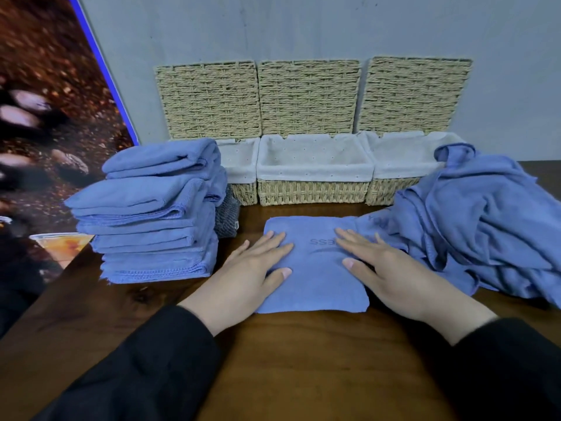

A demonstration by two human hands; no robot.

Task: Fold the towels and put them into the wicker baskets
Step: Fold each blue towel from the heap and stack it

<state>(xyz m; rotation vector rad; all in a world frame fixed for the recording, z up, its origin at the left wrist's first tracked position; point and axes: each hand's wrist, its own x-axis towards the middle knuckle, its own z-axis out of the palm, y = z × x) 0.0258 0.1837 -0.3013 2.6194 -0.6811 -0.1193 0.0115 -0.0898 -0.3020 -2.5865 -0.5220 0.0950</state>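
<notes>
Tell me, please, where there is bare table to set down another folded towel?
Bare wood runs along the near edge of the table, in front of the towel under both hands. A narrow strip lies between that towel and the middle basket. The left is taken by the folded stack, the right by the unfolded heap.

Background stuff around the dark wooden table (303, 360)

Grey wall (303, 25) behind it, a big brownish panel (45, 86) with a blue edge leaning on the left, 1 small grey knit thing (226, 218) on the tabletop, and an orange-and-white object (65, 243) poking out at the table's left edge.
</notes>
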